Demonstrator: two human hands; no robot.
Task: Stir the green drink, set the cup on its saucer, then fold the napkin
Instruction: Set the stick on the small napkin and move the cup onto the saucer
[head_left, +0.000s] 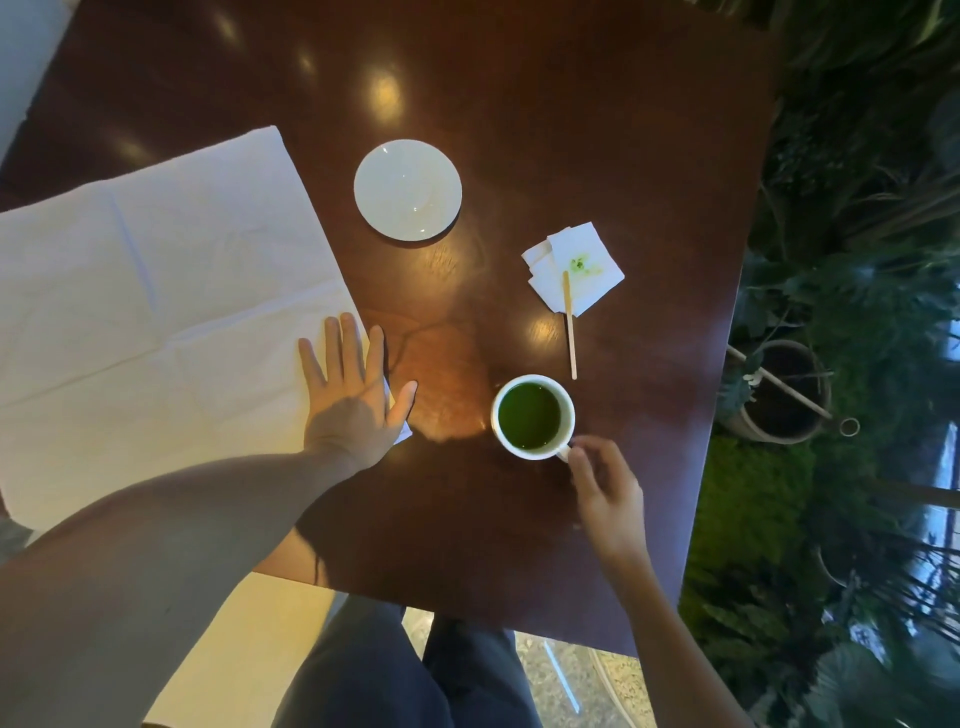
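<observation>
While no writing shows, right hand (605, 488) pinches cup (533, 417) handle.

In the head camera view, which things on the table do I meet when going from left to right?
Large white napkin → left hand → saucer → cup of green drink → wooden stirrer

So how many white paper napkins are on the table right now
2. The large unfolded napkin lies spread at the table's left, with the left hand flat on its corner. A small folded napkin, stained green, lies right of the saucer, under the wooden stirrer's tip.
</observation>
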